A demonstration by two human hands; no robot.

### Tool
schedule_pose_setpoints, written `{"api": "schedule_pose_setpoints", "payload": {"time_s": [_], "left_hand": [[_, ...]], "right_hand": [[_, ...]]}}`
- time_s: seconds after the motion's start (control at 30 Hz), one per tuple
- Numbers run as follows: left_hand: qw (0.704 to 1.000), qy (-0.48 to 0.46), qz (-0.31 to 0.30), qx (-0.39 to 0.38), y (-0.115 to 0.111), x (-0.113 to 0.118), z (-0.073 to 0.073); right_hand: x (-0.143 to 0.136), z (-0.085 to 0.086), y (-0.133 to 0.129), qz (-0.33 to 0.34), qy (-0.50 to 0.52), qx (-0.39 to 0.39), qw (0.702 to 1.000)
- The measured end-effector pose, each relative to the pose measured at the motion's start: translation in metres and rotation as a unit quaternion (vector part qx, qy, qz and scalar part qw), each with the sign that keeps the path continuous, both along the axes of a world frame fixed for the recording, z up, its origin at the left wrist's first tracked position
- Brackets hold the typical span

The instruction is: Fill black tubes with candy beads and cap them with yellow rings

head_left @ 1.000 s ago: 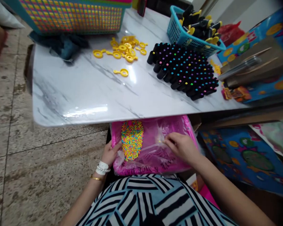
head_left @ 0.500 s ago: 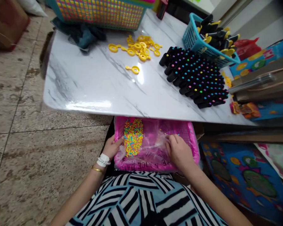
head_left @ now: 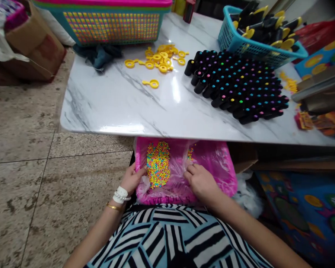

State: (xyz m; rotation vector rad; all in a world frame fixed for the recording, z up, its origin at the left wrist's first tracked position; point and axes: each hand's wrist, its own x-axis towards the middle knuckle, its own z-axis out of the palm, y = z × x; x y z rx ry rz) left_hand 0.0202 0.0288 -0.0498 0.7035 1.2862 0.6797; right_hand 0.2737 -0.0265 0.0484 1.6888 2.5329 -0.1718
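A pink plastic basket [head_left: 232,178], lined with a clear plastic bag [head_left: 176,168], rests at my lap below the table edge. Small multicoloured beads [head_left: 158,164] lie heaped in its left part, and a few more show near the middle. My left hand [head_left: 130,178] is closed around the basket's left rim, thumb on the inside. Over the middle of the basket, my right hand [head_left: 201,182] pinches the clear plastic with its fingers together. Its fingertips are beside the smaller bunch of beads.
On the marble-patterned table [head_left: 106,100] lie yellow ring-shaped pieces [head_left: 162,59] and rows of black tubes [head_left: 240,87] with coloured dots. Behind stand a blue basket [head_left: 257,46] of black and yellow parts and a large teal basket [head_left: 111,28]. A cardboard box [head_left: 36,41] is at left.
My right hand has moved left, drawing the clear plastic toward the middle of the basket. Beads now show beside its fingertips. My left hand stays on the rim, and the view has shifted slightly.
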Motion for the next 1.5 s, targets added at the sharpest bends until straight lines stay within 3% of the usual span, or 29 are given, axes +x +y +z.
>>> {"api": "schedule_pose_setpoints", "payload": {"time_s": [0.17, 0.33, 0.4, 0.5, 0.6, 0.63, 0.7, 0.73, 0.8, 0.9, 0.97, 1.07, 1.17, 1.33, 1.5], "left_hand": [[1.0, 0.019, 0.004, -0.013, -0.008, -0.004, 0.012], [0.999, 0.032, 0.019, -0.006, -0.015, -0.006, 0.014], [0.999, 0.045, 0.022, -0.002, -0.016, -0.007, 0.011], [0.996, 0.081, 0.008, 0.024, -0.016, -0.008, 0.006], [0.972, 0.203, -0.018, 0.12, -0.017, -0.004, 0.01], [0.948, 0.262, -0.018, 0.181, -0.017, -0.001, 0.015], [0.871, 0.361, -0.032, 0.333, -0.02, 0.01, 0.031], [0.827, 0.383, -0.06, 0.408, -0.021, 0.018, 0.041], [0.753, 0.365, -0.182, 0.515, -0.022, 0.037, 0.057], [0.675, 0.295, -0.413, 0.536, -0.018, 0.066, 0.063], [0.641, 0.302, -0.5, 0.498, -0.011, 0.079, 0.055], [0.617, 0.364, -0.531, 0.453, -0.002, 0.09, 0.041], [0.603, 0.393, -0.533, 0.445, 0.0, 0.095, 0.034], [0.588, 0.413, -0.551, 0.425, -0.008, 0.1, 0.034], [0.613, 0.348, -0.565, 0.429, -0.012, 0.091, 0.032]], "right_hand": [[-0.011, -0.001, -0.006, -0.013, 0.087, 0.132, 0.987], [-0.008, 0.003, -0.019, -0.06, 0.144, 0.308, 0.939], [-0.005, -0.002, -0.024, -0.074, 0.15, 0.275, 0.947], [-0.003, -0.016, -0.03, -0.071, 0.118, 0.14, 0.981], [0.0, -0.028, -0.031, -0.067, 0.103, 0.048, 0.991], [0.001, -0.031, -0.031, -0.069, 0.109, 0.023, 0.991], [0.003, -0.034, -0.03, -0.074, 0.136, -0.029, 0.988], [0.004, -0.035, -0.03, -0.075, 0.158, -0.052, 0.983], [0.007, -0.036, -0.028, -0.082, 0.212, -0.084, 0.97], [0.016, -0.031, -0.021, -0.087, 0.27, -0.103, 0.953], [0.025, -0.024, -0.013, -0.104, 0.244, -0.105, 0.959], [0.04, -0.017, 0.005, -0.194, 0.062, -0.093, 0.975], [0.049, -0.023, 0.026, -0.223, -0.122, -0.138, 0.957], [0.056, -0.037, 0.044, -0.161, -0.15, -0.204, 0.954], [0.06, -0.037, 0.04, -0.149, -0.158, -0.189, 0.958]]}}
